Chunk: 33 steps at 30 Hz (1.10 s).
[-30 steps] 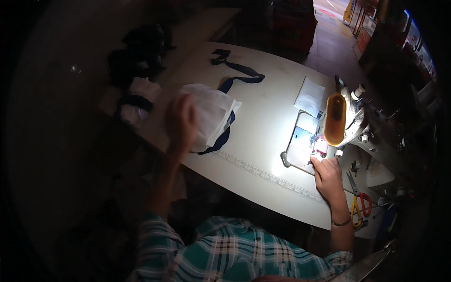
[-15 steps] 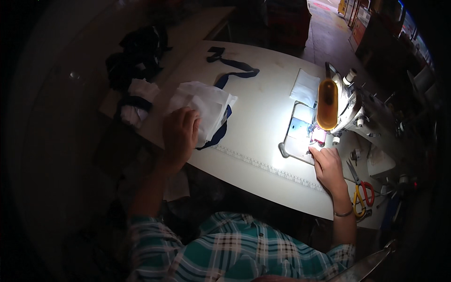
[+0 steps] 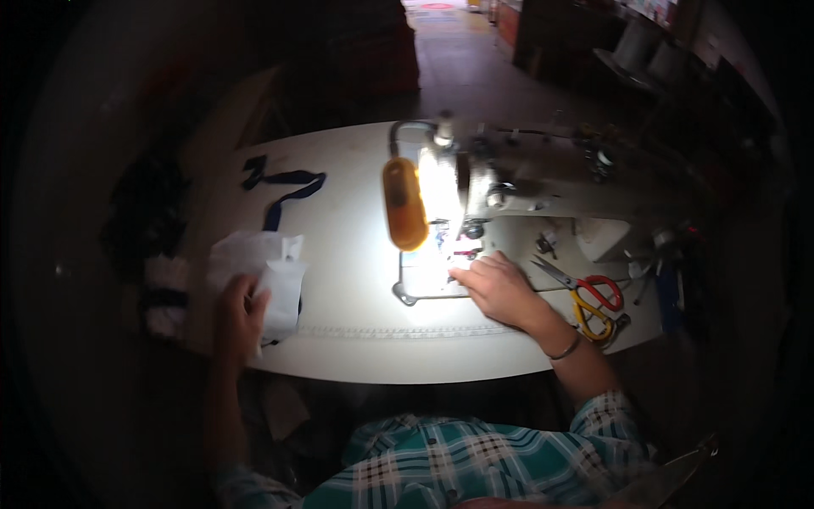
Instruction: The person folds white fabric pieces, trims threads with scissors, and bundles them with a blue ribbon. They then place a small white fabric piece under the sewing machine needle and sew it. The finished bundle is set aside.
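Note:
On the table's left part, my left hand is closed on a piece of white fabric, pinching a fold of it. A dark blue strip of cloth runs out from behind the fabric and lies in bends across the tabletop. Beside the needle area of a sewing machine, my right hand has its fingers drawn together at the lit plate. Whatever its fingertips hold is hidden by glare and blur.
An orange-yellow lamp head hangs over the white table. Scissors with red and yellow handles lie right of my right hand. A measuring scale runs along the near edge. Dark cloth is heaped at left.
The view has swung to the right, so the table's things sit farther left in the picture. My left hand stays at the white fabric and my right hand beside the needle.

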{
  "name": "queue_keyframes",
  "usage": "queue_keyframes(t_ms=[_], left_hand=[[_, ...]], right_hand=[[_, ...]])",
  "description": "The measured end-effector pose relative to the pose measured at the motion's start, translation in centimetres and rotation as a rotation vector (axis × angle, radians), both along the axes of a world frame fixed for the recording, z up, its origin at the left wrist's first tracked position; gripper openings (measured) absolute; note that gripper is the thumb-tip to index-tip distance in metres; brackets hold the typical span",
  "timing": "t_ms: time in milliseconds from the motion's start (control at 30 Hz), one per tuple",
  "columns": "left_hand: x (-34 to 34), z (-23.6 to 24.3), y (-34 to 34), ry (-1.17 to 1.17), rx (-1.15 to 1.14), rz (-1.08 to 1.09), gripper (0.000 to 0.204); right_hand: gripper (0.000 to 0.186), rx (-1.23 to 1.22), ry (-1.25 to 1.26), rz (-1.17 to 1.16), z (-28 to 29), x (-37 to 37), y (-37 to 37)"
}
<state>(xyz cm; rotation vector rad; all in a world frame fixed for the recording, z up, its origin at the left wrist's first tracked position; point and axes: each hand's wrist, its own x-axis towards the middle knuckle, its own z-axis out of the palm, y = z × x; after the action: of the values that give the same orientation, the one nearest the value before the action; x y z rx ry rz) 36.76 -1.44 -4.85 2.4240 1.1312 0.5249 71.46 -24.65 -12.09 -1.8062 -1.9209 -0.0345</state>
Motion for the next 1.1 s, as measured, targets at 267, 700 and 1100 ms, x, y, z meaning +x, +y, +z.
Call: queue_keyframes(t_ms=[267, 700, 1100], left_hand=[[9.8, 1.1, -8.3, -0.305, -0.735, -0.284, 0.022], [16.3, -6.5, -7.1, -0.094, 0.052, -0.511, 0.021], [16.6, -5.0, -5.1, -0.048, -0.015, -0.654, 0.019]], right_hand=[[0.025, 0.044, 0.040, -0.012, -0.5, 0.4, -0.3], [0.024, 0.135, 0.075, 0.065, -0.4, -0.3, -0.3], [0.022, 0.053, -0.043, 0.156, -0.4, -1.5, 0.1]])
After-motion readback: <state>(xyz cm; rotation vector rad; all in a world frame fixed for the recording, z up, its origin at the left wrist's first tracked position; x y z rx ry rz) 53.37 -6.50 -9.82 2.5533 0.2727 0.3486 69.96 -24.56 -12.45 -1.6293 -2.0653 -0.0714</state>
